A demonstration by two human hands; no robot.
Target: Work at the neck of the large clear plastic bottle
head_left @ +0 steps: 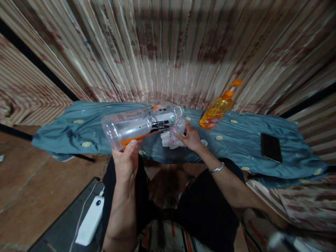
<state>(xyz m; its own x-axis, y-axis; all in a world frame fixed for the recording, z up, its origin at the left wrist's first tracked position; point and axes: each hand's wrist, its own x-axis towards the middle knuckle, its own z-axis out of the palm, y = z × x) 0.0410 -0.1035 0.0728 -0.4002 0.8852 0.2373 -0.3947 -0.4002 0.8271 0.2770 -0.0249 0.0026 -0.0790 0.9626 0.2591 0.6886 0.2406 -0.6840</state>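
Observation:
My left hand (126, 157) grips a large clear plastic bottle (136, 125) near its base, with the thumb on its lower side. The bottle lies nearly level in the air, its neck pointing right, with an orange and black label. At the neck end, my right hand (189, 137) has its fingers closed on a small clear plastic piece (179, 126). Just under it, crumpled white tissue (170, 140) sits on the teal cloth (152, 150). Beside my right wrist lies a small clear round cap (204, 142).
An orange pump bottle (215, 111) stands right of centre on the cloth. Farther right lies a dark flat device (271, 147). A white power bank (90, 220) with a cable rests on a dark surface (61, 217) at lower left. Striped curtains (162, 52) hang behind.

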